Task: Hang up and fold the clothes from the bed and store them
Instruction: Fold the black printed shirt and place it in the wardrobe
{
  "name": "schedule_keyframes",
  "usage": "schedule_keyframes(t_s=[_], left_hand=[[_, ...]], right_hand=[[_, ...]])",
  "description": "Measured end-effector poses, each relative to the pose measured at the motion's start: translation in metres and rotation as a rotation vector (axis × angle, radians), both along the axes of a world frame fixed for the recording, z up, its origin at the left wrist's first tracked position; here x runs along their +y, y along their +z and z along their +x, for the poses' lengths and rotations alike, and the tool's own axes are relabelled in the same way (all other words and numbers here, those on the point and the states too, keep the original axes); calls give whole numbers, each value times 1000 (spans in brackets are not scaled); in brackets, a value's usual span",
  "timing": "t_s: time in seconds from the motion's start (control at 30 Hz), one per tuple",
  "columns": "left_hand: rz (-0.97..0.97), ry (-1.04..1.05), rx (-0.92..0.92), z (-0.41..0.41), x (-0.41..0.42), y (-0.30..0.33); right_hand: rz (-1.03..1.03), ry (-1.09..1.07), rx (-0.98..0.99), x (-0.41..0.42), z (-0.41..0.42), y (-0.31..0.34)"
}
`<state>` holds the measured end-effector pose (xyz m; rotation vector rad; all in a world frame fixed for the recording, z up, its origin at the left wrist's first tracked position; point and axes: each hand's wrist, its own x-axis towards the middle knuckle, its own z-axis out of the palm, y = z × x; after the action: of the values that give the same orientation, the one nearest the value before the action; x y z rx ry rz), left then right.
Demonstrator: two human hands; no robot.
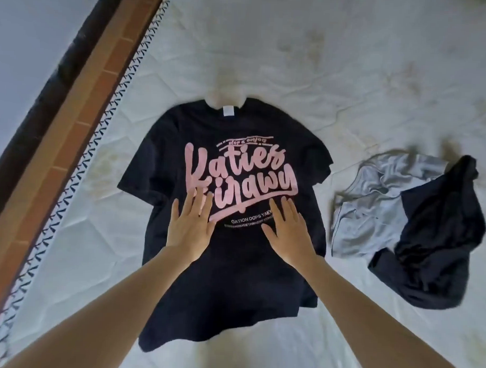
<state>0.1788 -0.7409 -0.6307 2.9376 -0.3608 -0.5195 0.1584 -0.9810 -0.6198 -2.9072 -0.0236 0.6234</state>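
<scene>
A black T-shirt (pixel 227 279) with large pink lettering lies spread flat, front up, on the white mattress (pixel 350 77), its collar pointing away from me. My left hand (pixel 189 226) presses flat on the shirt's chest with straight fingers over the pink print. My right hand (pixel 288 229) lies flat beside it on the small white text, fingers straight. To the right, apart from the shirt, a crumpled grey garment (pixel 373 213) lies in a heap with a dark navy garment (pixel 438 245) partly over it.
The mattress's left edge has a patterned trim (pixel 79 172). Beyond it runs a brown wooden bed frame (pixel 73 117), then a pale floor or wall at the upper left. Bare mattress stretches behind the shirt and at the lower right.
</scene>
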Motion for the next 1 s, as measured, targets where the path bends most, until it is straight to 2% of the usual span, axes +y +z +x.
schedule_keyframes(t_s=[0.13, 0.27, 0.47, 0.77, 0.87, 1.0], left_hand=[[-46, -71, 17, -79, -5, -36], [-75, -174, 7, -149, -4, -58], [-85, -199, 21, -219, 6, -82], [-107, -193, -130, -242, 17, -94], [-152, -74, -194, -236, 17, -89], [-145, 115, -167, -223, 19, -80]], right_hand=[[76, 58, -77, 9, -76, -25], [177, 218, -239, 11, -143, -50], [236, 310, -476, 0, -204, -81], [64, 262, -460, -23, -215, -105], [9, 256, -401, -27, -209, -104], [-51, 257, -416, -33, -200, -102]])
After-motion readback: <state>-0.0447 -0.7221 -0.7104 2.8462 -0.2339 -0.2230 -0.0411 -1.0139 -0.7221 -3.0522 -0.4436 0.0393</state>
